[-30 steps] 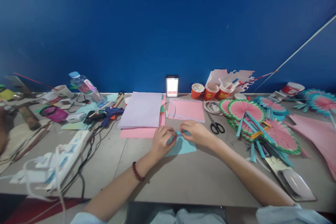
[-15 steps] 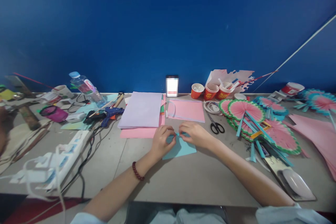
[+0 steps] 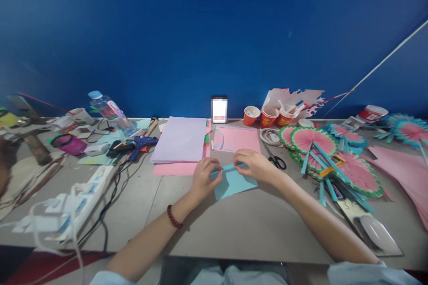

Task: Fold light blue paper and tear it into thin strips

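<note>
A light blue sheet of paper [image 3: 236,183] is held between my two hands over the grey table, its far edge looking narrowly folded. My left hand [image 3: 206,179] pinches that edge at its left end, thumb and fingers pressed together. At the right end, my right hand [image 3: 250,165] pinches the same edge, its fingertips curled over the paper. Just beyond the hands lie a stack of pale purple paper [image 3: 182,140] and a pink sheet [image 3: 239,138]. Black scissors [image 3: 278,162] rest close to my right forearm, partly covered by it.
Watermelon-patterned paper fans [image 3: 314,141] are piled on the right, near a white mouse [image 3: 379,234]. Red paper cups [image 3: 251,116] and a phone [image 3: 220,110] stand by the blue wall. To the left are a power strip [image 3: 85,200], a glue gun [image 3: 142,144] and a bottle [image 3: 112,111].
My right hand has moved to the right and slightly up, away from my left hand. The blue paper has shifted right with it, and more of its folded edge shows.
</note>
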`<state>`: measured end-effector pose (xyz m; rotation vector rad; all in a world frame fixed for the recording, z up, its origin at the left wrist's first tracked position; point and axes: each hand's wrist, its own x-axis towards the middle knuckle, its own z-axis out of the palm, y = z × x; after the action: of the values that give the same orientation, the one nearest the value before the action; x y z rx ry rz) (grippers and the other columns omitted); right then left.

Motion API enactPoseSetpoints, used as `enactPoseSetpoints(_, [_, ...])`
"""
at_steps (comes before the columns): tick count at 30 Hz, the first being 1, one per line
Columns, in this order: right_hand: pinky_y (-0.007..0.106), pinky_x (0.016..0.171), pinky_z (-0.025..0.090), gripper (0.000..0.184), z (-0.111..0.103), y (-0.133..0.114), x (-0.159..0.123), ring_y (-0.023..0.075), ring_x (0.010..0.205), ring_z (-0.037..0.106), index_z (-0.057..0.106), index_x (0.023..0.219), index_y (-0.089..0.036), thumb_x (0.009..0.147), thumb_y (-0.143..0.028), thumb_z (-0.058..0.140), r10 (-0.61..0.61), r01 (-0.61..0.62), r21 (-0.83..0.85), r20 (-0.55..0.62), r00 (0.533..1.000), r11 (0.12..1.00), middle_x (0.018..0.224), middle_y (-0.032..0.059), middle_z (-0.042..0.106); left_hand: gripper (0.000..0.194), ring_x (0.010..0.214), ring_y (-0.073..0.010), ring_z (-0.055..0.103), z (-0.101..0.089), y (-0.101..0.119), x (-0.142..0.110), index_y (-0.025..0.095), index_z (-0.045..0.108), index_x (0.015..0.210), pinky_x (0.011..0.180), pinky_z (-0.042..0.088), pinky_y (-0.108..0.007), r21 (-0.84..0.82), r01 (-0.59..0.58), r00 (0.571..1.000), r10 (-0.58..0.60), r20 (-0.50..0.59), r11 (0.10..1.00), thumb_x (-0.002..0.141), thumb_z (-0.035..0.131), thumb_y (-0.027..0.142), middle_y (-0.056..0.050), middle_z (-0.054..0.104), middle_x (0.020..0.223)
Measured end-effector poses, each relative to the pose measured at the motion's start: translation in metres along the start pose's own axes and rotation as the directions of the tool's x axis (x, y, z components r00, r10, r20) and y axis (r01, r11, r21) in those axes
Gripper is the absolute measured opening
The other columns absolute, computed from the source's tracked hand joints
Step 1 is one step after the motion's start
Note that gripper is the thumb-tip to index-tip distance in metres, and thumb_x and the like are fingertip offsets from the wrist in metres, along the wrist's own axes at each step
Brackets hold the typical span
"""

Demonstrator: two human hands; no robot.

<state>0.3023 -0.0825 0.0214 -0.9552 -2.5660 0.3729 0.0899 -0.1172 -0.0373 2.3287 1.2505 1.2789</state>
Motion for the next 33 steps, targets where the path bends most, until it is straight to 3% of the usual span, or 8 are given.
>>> enactPoseSetpoints(18, [0.031, 0.078, 0.043, 0.010, -0.039, 0.021, -0.010, 0.0180, 0.080, 0.057, 0.060, 0.079, -0.020, 0.082, -0.017, 0.051, 0.085, -0.085, 0.029, -0.002, 0.996, 0.996, 0.085, 0.0046, 0.062, 0.007, 0.083, -0.0180, 0.055, -0.006, -0.003, 0.006, 0.019, 0.056, 0.075, 0.073, 0.045, -0.033, 0.021, 0.005, 0.999, -0.004, -0.041, 1.000, 0.076, 0.055, 0.012, -0.005, 0.060, 0.088])
enactPoseSetpoints(21, [0.032, 0.081, 0.042, 0.009, -0.046, 0.023, -0.013, 0.0184, 0.083, 0.057, 0.061, 0.079, -0.020, 0.082, -0.018, 0.052, 0.114, -0.112, 0.051, -0.031, 0.993, 0.992, 0.087, 0.0042, 0.062, 0.008, 0.085, -0.0179, 0.055, -0.005, -0.006, 0.005, 0.019, 0.056, 0.075, 0.077, 0.045, -0.033, -0.058, 0.065, 0.997, -0.068, -0.046, 0.996, 0.075, 0.054, 0.012, -0.004, 0.059, 0.086])
enactPoseSetpoints(23, [0.032, 0.081, 0.042, 0.010, -0.048, 0.022, -0.013, 0.0185, 0.084, 0.057, 0.061, 0.079, -0.020, 0.083, -0.021, 0.052, 0.102, -0.100, 0.111, -0.014, 0.995, 0.989, 0.087, 0.0043, 0.062, 0.007, 0.084, -0.0171, 0.055, -0.004, -0.007, 0.005, 0.019, 0.056, 0.077, 0.076, 0.046, -0.032, -0.182, 0.161, 0.985, -0.171, -0.036, 0.970, 0.077, 0.052, 0.013, -0.004, 0.059, 0.084])
enactPoseSetpoints(26, [0.031, 0.079, 0.043, 0.013, -0.048, 0.015, -0.011, 0.0177, 0.084, 0.057, 0.061, 0.081, -0.020, 0.085, -0.024, 0.050, 0.056, -0.071, 0.234, 0.070, 0.996, 0.970, 0.089, 0.0049, 0.062, 0.007, 0.079, -0.0152, 0.056, -0.005, -0.009, 0.007, 0.019, 0.057, 0.082, 0.073, 0.046, -0.029, -0.449, 0.362, 0.919, -0.392, 0.029, 0.817, 0.081, 0.051, 0.022, -0.003, 0.058, 0.082])
enactPoseSetpoints(29, [0.031, 0.081, 0.044, 0.014, -0.045, 0.006, -0.009, 0.0172, 0.087, 0.056, 0.062, 0.084, -0.020, 0.087, -0.026, 0.049, 0.000, -0.045, 0.340, 0.131, 0.991, 0.940, 0.093, 0.0054, 0.060, 0.018, 0.075, -0.0149, 0.059, -0.006, -0.009, 0.009, 0.019, 0.059, 0.082, 0.070, 0.047, -0.028, -0.665, 0.515, 0.816, -0.546, 0.187, 0.541, 0.083, 0.052, 0.035, -0.003, 0.061, 0.080])
enactPoseSetpoints(31, [0.032, 0.083, 0.044, 0.015, -0.042, -0.001, -0.008, 0.0169, 0.089, 0.056, 0.061, 0.086, -0.020, 0.089, -0.026, 0.048, -0.042, -0.018, 0.403, 0.138, 0.990, 0.915, 0.094, 0.0056, 0.060, 0.027, 0.081, -0.0182, 0.062, -0.006, -0.006, 0.010, 0.018, 0.061, 0.084, 0.073, 0.048, -0.031, -0.732, 0.586, 0.768, -0.528, 0.363, 0.348, 0.083, 0.053, 0.044, -0.006, 0.064, 0.084])
enactPoseSetpoints(33, [0.032, 0.086, 0.044, 0.015, -0.038, -0.007, -0.007, 0.0167, 0.093, 0.056, 0.061, 0.087, -0.020, 0.089, -0.025, 0.047, -0.077, 0.013, 0.448, 0.125, 0.989, 0.894, 0.097, 0.0060, 0.059, 0.036, 0.092, -0.0229, 0.062, -0.004, 0.000, 0.010, 0.018, 0.062, 0.092, 0.080, 0.049, -0.036, -0.741, 0.649, 0.732, -0.407, 0.546, 0.172, 0.083, 0.051, 0.051, -0.010, 0.066, 0.094])
